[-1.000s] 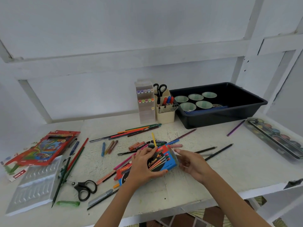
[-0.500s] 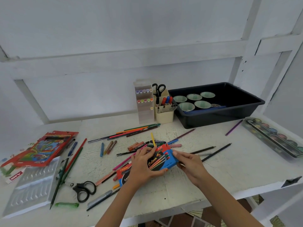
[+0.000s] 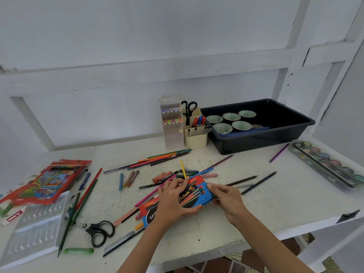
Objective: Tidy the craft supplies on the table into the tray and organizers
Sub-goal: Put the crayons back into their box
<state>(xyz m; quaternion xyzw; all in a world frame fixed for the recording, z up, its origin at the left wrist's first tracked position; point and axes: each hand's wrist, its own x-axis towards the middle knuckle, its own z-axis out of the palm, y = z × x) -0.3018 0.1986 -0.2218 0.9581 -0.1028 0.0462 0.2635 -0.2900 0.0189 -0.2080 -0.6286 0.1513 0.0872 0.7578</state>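
My left hand [image 3: 173,200] grips a blue and red colour-pencil box [image 3: 195,194] from its left side, just above the table. My right hand [image 3: 226,198] pinches the box's right end. A second box [image 3: 149,211] of the same kind lies under my left wrist. Loose pencils, markers and crayons [image 3: 157,160] are scattered over the white table [image 3: 275,203]. The black tray [image 3: 262,134] at the back right holds several green cups. Beside it stand a cream pen holder [image 3: 195,136] and a clear marker organizer [image 3: 173,125].
A red pencil packet [image 3: 49,180] and a clear plastic insert [image 3: 35,225] lie at the left. Black scissors [image 3: 100,231] and a green crayon [image 3: 78,250] sit near the front edge. A watercolour case [image 3: 327,164] lies along the right edge.
Both hands still hold the box at almost the same spot. My right hand has closed in onto the box's right end.
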